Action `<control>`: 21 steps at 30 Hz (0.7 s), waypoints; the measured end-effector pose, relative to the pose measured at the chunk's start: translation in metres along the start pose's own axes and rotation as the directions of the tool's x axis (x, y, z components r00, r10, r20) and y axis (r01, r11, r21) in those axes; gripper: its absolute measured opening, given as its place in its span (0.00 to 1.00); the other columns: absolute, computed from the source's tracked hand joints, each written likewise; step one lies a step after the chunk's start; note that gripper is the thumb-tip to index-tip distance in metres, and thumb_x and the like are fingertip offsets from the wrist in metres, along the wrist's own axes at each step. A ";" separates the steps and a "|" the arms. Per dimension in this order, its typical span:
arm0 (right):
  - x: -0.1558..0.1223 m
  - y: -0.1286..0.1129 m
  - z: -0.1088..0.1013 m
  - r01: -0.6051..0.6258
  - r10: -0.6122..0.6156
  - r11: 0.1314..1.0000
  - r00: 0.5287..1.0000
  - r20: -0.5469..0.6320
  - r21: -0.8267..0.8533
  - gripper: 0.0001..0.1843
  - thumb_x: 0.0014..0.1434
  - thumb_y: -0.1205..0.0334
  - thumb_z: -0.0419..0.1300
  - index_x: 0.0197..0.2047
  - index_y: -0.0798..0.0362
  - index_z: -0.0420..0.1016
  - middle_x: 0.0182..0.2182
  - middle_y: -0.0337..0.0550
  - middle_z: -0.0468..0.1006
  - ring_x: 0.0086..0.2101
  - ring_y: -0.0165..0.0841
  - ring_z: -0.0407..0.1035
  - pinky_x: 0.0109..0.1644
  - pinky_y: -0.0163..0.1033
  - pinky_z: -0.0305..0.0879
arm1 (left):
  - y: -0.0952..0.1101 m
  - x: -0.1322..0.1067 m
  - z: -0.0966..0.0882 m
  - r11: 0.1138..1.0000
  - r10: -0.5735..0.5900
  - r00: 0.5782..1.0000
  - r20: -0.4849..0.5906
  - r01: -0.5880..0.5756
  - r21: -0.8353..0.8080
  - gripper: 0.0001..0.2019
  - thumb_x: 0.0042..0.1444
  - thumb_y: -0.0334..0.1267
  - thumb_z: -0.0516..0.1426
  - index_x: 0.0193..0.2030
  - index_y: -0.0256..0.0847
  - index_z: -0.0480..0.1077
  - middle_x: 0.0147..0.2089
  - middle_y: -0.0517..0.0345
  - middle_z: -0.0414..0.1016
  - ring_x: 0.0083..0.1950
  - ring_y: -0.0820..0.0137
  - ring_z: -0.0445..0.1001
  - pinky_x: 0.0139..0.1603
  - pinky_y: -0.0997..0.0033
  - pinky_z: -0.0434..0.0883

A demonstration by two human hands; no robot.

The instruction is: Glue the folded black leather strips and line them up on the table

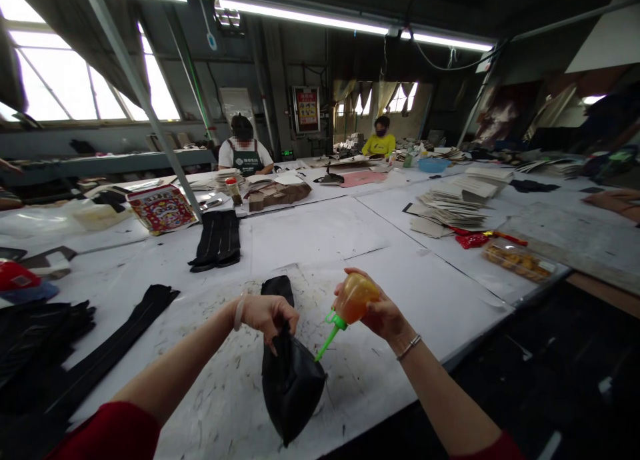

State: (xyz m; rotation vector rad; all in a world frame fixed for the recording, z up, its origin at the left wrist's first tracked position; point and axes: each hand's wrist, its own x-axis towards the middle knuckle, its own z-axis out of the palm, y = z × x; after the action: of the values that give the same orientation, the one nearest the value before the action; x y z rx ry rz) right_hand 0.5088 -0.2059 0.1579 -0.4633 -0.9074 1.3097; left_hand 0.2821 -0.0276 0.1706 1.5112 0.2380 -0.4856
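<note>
My left hand (270, 317) pinches a fold of a black leather-like piece (295, 393) and lifts it partly off the white table. The piece's far end lies flat beyond my fingers. In my right hand (385, 313) is a squeeze bottle (356, 299) of amber liquid, tipped downward. Its green nozzle points left, with the tip at the right edge of the black piece; whether liquid is coming out I cannot tell. Some of my right fingers are hidden behind the bottle.
Black strips (218, 239) lie ahead, and more black pieces (35, 340) at the left. Stacked grey boards (450, 203) and a clear food box (517, 260) are on the right. A metal pole (145, 100) rises at the left. Two people sit across the table (310, 227).
</note>
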 end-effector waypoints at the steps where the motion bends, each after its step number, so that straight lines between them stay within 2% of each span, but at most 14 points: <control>1: -0.001 0.001 0.000 0.000 0.000 1.000 1.000 -0.011 0.003 0.38 0.44 0.58 0.72 0.58 0.49 0.64 0.42 0.47 0.78 0.41 0.43 0.74 0.49 0.54 0.66 | 0.001 -0.001 0.000 1.000 0.007 1.000 -0.002 -0.007 -0.001 0.19 0.32 0.41 0.72 0.31 0.36 0.76 0.26 0.61 0.74 0.22 0.74 0.72 0.21 0.80 0.71; 9: -0.015 0.011 -0.005 0.047 -0.043 0.998 0.995 -0.088 0.051 0.38 0.45 0.56 0.71 0.58 0.47 0.63 0.43 0.47 0.77 0.41 0.43 0.73 0.49 0.53 0.65 | -0.006 -0.004 -0.004 0.995 0.096 0.995 -0.035 -0.095 0.026 0.18 0.36 0.43 0.71 0.32 0.35 0.74 0.28 0.59 0.74 0.24 0.74 0.72 0.24 0.78 0.72; 14: -0.022 0.014 -0.004 0.088 -0.074 0.994 0.978 -0.195 0.060 0.37 0.45 0.54 0.71 0.58 0.48 0.65 0.44 0.46 0.77 0.41 0.42 0.73 0.52 0.52 0.63 | -0.012 -0.003 -0.008 0.986 0.159 0.984 -0.083 -0.154 0.058 0.17 0.37 0.43 0.71 0.30 0.35 0.74 0.28 0.59 0.73 0.26 0.72 0.73 0.26 0.77 0.73; 21: -0.029 0.016 -0.004 0.143 -0.105 0.983 0.949 -0.299 0.111 0.34 0.48 0.54 0.70 0.57 0.46 0.66 0.44 0.44 0.79 0.43 0.39 0.74 0.52 0.47 0.66 | -0.019 0.001 -0.009 0.978 0.199 0.966 -0.165 -0.208 -0.034 0.18 0.33 0.40 0.72 0.29 0.35 0.73 0.30 0.60 0.72 0.25 0.75 0.71 0.24 0.77 0.73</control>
State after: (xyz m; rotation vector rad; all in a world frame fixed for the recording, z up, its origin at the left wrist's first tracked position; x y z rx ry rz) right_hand 0.5020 -0.2288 0.1348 -0.4743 -0.5899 1.1412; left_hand 0.2759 -0.0184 0.1521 1.5073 0.2160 -0.1925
